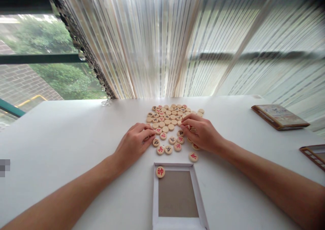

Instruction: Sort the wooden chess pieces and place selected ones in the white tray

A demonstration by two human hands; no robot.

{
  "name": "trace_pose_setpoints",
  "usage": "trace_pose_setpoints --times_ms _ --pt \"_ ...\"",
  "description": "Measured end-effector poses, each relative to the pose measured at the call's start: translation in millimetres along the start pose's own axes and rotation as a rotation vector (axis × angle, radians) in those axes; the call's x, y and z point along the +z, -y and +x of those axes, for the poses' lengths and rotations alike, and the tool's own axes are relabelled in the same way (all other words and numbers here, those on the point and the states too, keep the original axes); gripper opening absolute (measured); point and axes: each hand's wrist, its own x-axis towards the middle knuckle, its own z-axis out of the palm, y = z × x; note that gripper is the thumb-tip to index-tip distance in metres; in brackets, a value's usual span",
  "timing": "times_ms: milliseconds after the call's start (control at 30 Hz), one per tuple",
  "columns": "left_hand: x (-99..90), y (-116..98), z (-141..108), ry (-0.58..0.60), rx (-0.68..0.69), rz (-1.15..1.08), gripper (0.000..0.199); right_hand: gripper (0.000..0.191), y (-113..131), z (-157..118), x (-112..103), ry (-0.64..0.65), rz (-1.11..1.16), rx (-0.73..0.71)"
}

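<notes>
Round wooden xiangqi pieces (167, 122) with red or black characters, several of them blank side up, lie clustered on the white table. At the cluster's left edge, my left hand (134, 140) is closed, its thumb and fingers bent around a xiangqi piece (147, 137) that is partly hidden. On the right side, my right hand (203, 130) reaches over several pieces and hides some. Its thumb and forefinger are closed at a blank piece (179, 123). Nearer me, a shallow open box (155, 196) holds one red-marked piece (160, 172) in its far left corner.
A red-marked piece (193, 156) lies apart, just beyond the box's far right corner. On the right stand a flat brown-edged box (280, 116) and part of another brown-edged box (315, 155). Strip curtains (157, 44) and a window border the table's far edge.
</notes>
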Motion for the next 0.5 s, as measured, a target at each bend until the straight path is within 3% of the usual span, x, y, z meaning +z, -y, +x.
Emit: trace_pose_setpoints --times_ms 200,500 --pt "-2.2 -4.0 1.8 0.012 -0.012 0.073 0.021 0.014 2.3 1.0 -0.4 -0.002 0.009 -0.003" --pt "-3.5 -1.1 1.4 -0.038 -0.133 0.013 0.022 0.015 2.3 0.6 -1.9 0.022 0.002 0.01"
